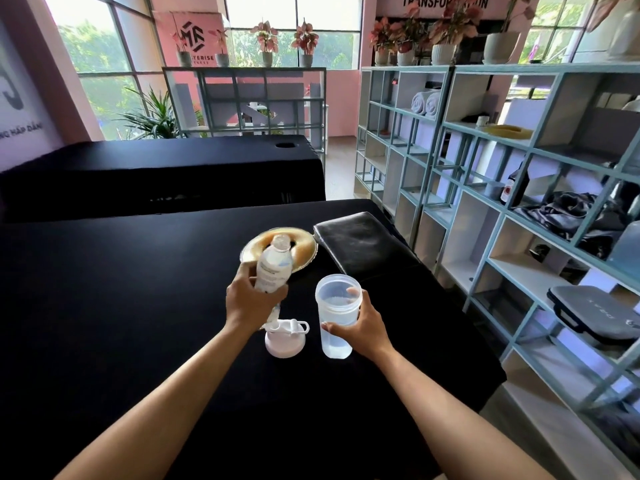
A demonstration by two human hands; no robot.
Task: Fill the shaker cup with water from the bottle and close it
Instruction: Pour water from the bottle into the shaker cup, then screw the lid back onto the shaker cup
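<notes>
A clear plastic water bottle with a white label is in my left hand, held uncapped with its open neck pointing up and away from me. The translucent shaker cup stands open on the black table, with water in it. My right hand wraps around the cup's right side, thumb in front and a fingertip over the far rim. The cup's white lid with its flip cap lies on the table between my hands, just below the bottle.
A tan ring-shaped cushion on clear plastic and a black leather pad lie behind the cup. Light-blue shelving runs along the right of the table. A second black table stands further back.
</notes>
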